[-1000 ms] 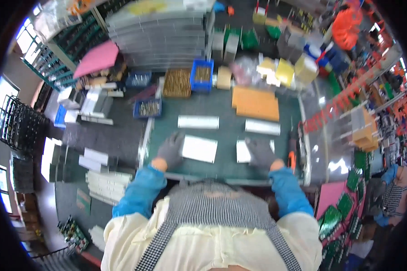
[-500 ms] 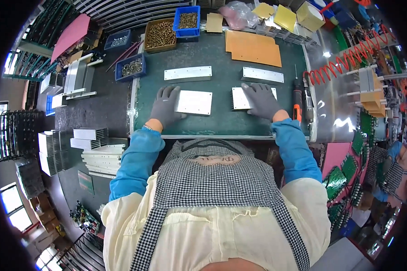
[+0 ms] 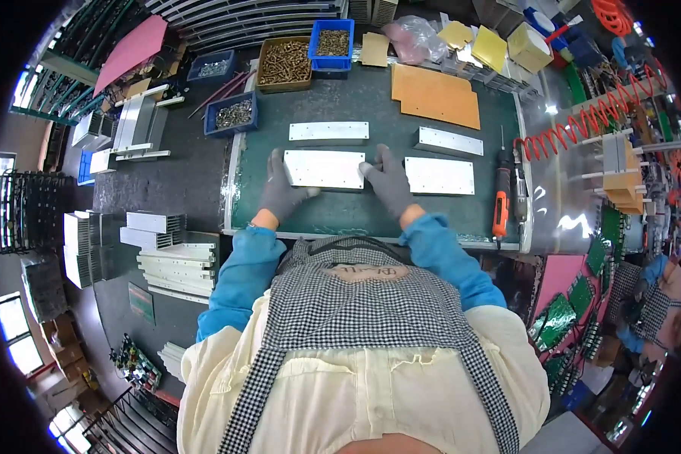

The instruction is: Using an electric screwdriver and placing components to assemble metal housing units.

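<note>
The gloved left hand (image 3: 281, 189) and right hand (image 3: 388, 184), fingers spread rather than pinching, flanked the short ends of a silver block (image 3: 324, 169) on the green worktop (image 3: 446, 219). It looked like stiff, fairly heavy metal, hardly fragile, its smooth face probably slippery; those opposite ends seemed the surest hold.

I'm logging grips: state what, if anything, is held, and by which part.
Near-left pale block: left hand at its left end, right hand at its right end; actual grip can't be told.
</note>
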Motion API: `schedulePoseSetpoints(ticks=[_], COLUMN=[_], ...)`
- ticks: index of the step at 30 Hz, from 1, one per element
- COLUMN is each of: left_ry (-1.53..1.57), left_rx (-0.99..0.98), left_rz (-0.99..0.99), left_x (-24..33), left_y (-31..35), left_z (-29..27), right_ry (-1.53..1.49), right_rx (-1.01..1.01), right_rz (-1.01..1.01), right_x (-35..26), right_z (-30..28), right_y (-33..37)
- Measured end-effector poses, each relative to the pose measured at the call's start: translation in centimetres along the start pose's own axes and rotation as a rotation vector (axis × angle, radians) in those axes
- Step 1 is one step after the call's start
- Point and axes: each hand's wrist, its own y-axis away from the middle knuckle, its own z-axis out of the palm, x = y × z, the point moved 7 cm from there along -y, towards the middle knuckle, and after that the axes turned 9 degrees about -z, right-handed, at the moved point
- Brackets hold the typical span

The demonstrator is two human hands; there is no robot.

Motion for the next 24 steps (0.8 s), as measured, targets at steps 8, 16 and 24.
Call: schedulePoseSetpoints(ticks=[8,16,24], left_ry=[0.087,0.145,0.17], left_rx=[-0.032,-0.09,-0.125], left_rz=[0.023,-0.03,-0.019], left_x=[0.4,-0.2,-0.2], left_y=[-1.6,-3.1,-3.7], left_z=[1.9,2.0,2.0], right_ry=[0.072,-0.012,-0.032], right_rx=[0.059,0.146,0.121], right_rz=[0.026,-0.067,-0.029], right_x=[0.1,1.8,-0.6], right_z=[1.1,1.2,1.0], right_y=[-2.4,-3.0,-2.7])
